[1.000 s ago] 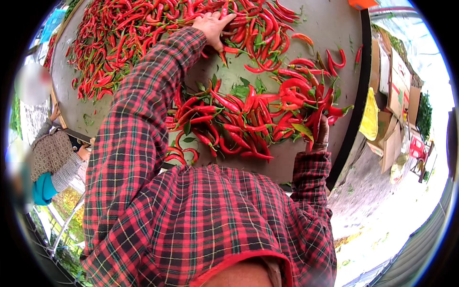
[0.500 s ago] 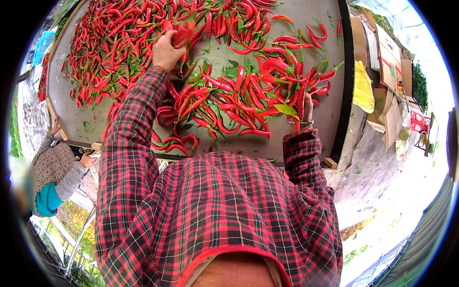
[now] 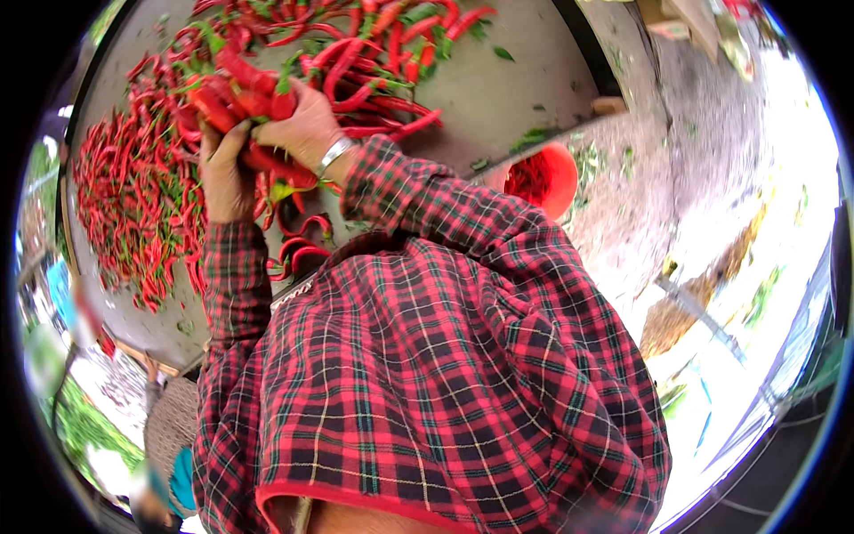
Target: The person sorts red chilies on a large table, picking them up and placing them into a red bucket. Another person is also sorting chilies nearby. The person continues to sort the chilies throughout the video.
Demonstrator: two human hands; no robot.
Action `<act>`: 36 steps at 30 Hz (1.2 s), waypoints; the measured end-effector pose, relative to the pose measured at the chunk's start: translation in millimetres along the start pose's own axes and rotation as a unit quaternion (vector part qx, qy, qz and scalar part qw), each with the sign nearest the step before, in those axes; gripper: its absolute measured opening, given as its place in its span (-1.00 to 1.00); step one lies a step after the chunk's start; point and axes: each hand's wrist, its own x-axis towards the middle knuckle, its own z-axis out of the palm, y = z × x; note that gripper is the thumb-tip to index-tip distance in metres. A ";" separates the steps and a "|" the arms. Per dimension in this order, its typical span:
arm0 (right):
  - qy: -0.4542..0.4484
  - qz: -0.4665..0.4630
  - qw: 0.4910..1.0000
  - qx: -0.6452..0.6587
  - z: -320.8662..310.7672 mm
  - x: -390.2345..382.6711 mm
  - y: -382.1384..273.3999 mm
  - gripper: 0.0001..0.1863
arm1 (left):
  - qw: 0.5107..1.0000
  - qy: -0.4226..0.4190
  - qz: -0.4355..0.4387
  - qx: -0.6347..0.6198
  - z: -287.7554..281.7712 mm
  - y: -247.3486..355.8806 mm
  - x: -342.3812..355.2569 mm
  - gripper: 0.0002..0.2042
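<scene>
Red chili peppers with green stems (image 3: pixel 133 196) lie heaped across the left of a grey table (image 3: pixel 525 71). My left hand (image 3: pixel 226 173) and my right hand (image 3: pixel 307 132) meet over the heap, around one thick bunch of red chili peppers (image 3: pixel 236 93). My right hand comes across from the right, a silver bracelet at its wrist, fingers curled over the bunch. From below, my left hand grips its near side. Motion blurs the bunch, and some fingertips are hidden behind it. A looser group of peppers (image 3: pixel 365 80) spreads just right of my hands.
Beyond the table's front edge stands a red bucket (image 3: pixel 559 182) with red peppers inside. A dark rim (image 3: pixel 583 40) borders the table on the right. At the lower left, another person (image 3: pixel 173 418) in a patterned garment is by the table. Cardboard (image 3: pixel 685 22) lies at the top right.
The view has swung, bringing the red bucket in. My right hand has moved left with its peppers to join my left hand, and both now hold one bunch.
</scene>
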 end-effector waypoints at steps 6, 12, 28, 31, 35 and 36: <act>0.062 -0.105 0.993 0.001 -25.8 -69.2 -85.8 -0.31 | 0.991 -0.069 0.002 0.116 102.7 13.7 -43.6 -0.64; 0.227 -0.095 0.951 -0.186 -116.5 -184.0 -165.2 -0.48 | 0.945 -0.283 -0.070 0.150 221.0 -35.0 -90.4 -0.63; 0.417 0.069 0.716 -0.556 -489.7 -362.4 -201.5 -0.20 | 0.907 -0.295 -0.023 0.298 303.8 -252.2 -166.6 -0.32; 0.332 -0.018 0.815 -0.475 -429.3 -299.6 -232.9 -0.41 | 0.913 -0.195 0.112 0.340 250.4 -179.4 -153.2 -0.49; 0.147 -0.092 0.876 -0.450 -316.5 -205.9 -237.1 -0.57 | 0.832 0.029 0.252 0.493 136.7 -120.6 -136.9 -0.48; 0.085 -0.085 0.872 -0.474 -276.2 -182.1 -234.0 -0.54 | 0.810 0.088 0.240 0.528 101.1 -119.5 -133.8 -0.46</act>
